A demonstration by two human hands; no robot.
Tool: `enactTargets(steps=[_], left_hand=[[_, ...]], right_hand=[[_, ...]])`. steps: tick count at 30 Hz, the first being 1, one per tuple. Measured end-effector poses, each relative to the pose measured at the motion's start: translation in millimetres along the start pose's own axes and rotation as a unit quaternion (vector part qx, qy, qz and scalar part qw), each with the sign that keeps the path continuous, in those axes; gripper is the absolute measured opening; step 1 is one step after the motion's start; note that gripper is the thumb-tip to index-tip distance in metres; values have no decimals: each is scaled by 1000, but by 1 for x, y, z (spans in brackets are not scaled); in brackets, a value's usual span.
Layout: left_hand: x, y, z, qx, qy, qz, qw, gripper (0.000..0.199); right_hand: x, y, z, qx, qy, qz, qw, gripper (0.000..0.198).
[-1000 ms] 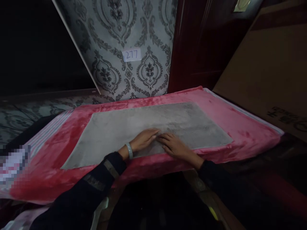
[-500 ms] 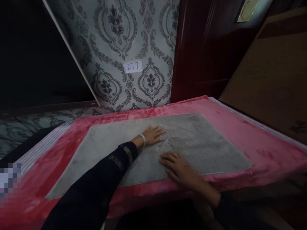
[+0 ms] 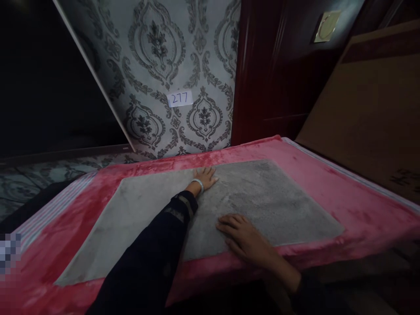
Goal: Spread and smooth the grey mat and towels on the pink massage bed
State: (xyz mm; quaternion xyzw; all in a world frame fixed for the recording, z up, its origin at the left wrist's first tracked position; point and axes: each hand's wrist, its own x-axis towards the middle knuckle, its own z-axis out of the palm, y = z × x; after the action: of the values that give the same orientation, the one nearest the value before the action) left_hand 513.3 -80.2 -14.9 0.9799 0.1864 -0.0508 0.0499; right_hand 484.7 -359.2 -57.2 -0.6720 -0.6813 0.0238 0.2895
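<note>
A grey plush cloth (image 3: 278,205) lies spread out on a pink fleece blanket (image 3: 315,175) that covers a table. My left hand (image 3: 204,176) rests flat near the far edge of the grey cloth, its fingers spread and pointing away from me. A pale bangle (image 3: 198,183) circles that wrist. Closer to me, my right hand (image 3: 244,238) lies palm down across the near edge of the cloth, fingers stretched out to the left. Neither hand holds anything.
Behind the table stands a patterned wall with a paper label (image 3: 180,98) reading 277. A dark screen (image 3: 59,87) leans at the left. On the right are a dark red door (image 3: 275,78) and a large cardboard box (image 3: 370,109).
My left hand has slid toward the cloth's far edge and a little left, turning to point more forward. My right hand has barely moved. The view has shifted slightly.
</note>
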Motion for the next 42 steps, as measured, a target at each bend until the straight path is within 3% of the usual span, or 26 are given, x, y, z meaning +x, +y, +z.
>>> enactTargets(steps=[5,10,17,23,29,33,36,42], left_hand=[[-39,7,8,4,5,39,999,65],[-93,-9,22,32,40,70,996,64],[-153,-76,18,55,35,-89,994,64],[-229,-149,20,43,27,-214,976,65],[-309,-184,23,36,-5,-275,961,65],[-341,-186,23,30,-9,-324,945,63],[-341,-171,22,45,38,-336,940,64],[-293,-101,29,40,96,-154,983,62]], right_hand=[[0,0,0,-11,6,-8,1000,43],[-1,3,3,-24,11,-19,999,45],[-6,15,10,-43,29,-43,998,42],[-11,26,14,-46,33,-57,997,42],[-14,31,14,-63,27,-66,995,46],[-14,32,13,-57,16,-60,996,47],[-9,31,10,-42,1,-48,998,47],[33,36,-5,-87,-21,14,996,55]])
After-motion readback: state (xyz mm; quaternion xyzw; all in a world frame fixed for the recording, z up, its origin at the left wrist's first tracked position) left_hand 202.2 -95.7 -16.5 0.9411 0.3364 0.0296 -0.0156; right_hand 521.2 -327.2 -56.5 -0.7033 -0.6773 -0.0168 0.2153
